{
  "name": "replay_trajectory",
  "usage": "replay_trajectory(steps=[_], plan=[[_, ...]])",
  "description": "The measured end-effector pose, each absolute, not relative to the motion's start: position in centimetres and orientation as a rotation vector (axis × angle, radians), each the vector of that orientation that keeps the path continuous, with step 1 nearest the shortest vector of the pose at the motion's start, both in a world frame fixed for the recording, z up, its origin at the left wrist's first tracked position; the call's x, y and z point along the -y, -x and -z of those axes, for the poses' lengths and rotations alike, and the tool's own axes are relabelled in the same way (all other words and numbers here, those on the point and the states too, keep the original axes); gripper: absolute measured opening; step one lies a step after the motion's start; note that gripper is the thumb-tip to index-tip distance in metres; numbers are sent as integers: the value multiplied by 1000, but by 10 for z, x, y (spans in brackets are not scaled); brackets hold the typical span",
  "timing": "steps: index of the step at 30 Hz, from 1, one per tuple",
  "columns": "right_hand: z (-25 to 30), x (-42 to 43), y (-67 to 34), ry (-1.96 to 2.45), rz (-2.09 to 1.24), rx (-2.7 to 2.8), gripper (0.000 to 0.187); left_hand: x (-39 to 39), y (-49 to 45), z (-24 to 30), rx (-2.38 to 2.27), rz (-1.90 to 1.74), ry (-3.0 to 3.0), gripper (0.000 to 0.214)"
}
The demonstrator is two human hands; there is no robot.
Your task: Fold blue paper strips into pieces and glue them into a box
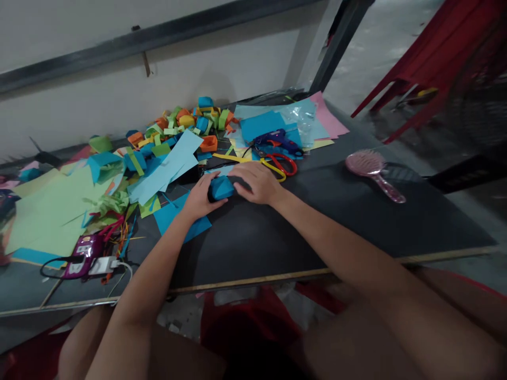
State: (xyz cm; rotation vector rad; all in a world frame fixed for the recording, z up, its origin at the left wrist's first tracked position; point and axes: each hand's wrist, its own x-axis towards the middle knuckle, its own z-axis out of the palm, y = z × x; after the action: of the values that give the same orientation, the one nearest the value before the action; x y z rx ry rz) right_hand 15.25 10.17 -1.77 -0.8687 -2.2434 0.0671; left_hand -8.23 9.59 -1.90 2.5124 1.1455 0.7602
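Observation:
A small blue folded-paper box [222,188] is held just above the dark table, between my two hands. My left hand [203,198] is closed round its left side, with the thumb along the lower edge. At its right corner my right hand [255,182] is curled, thumb and fingertips at the paper; the exact contact is partly hidden. A flat blue paper sheet [198,228] lies under my left hand and wrist. Just beyond my right hand are yellow-handled scissors [277,171] and red-handled scissors [291,163].
Many small folded-paper pieces [186,121] are heaped against the wall. Behind the scissors lies a dark blue glue gun [277,140] on paper sheets. A pink hairbrush [368,163] rests at right. Light green sheets [51,206] and a purple power strip [83,256] with cables occupy the left.

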Motion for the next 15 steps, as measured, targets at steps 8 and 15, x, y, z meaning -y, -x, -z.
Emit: replay_trajectory(steps=[8, 15], plan=[[22, -95, -142, 835, -211, 2267, 72, -96, 79, 24, -1063, -816, -2391, 96], [25, -97, -146, 770, -222, 2298, 52, -95, 77, 23, -1052, -738, -2339, 93]])
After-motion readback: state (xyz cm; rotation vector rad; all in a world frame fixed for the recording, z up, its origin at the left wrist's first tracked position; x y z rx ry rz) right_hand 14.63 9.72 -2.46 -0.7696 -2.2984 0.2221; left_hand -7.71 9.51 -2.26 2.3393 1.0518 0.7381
